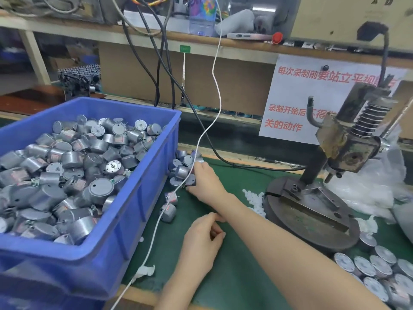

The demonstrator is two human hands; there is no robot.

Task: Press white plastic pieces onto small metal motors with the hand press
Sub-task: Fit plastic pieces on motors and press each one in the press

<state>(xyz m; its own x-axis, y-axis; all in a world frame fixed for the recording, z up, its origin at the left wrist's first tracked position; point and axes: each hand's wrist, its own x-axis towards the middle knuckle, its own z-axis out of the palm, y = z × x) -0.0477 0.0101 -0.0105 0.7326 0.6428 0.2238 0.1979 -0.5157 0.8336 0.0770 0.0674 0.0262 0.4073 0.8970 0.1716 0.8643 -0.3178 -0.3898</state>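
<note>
1. Reaching: right hand among loose motors beside blue bin, fingers closing round one; lift clear of white cable.
2. Waiting: left hand curled, contents unclear; white plastic pieces against hand press base.

A blue bin heaped with small metal motors sits at the left of the green counter. The right hand reaches across to a loose cluster of motors just beside the bin's corner — fingers touching one. The left hand rests nearer the front edge, fingers curled; whether it holds anything cannot be told. The hand press stands at right, white plastic pieces scattered against its round base, and a row of motors lies in front of it.
</note>
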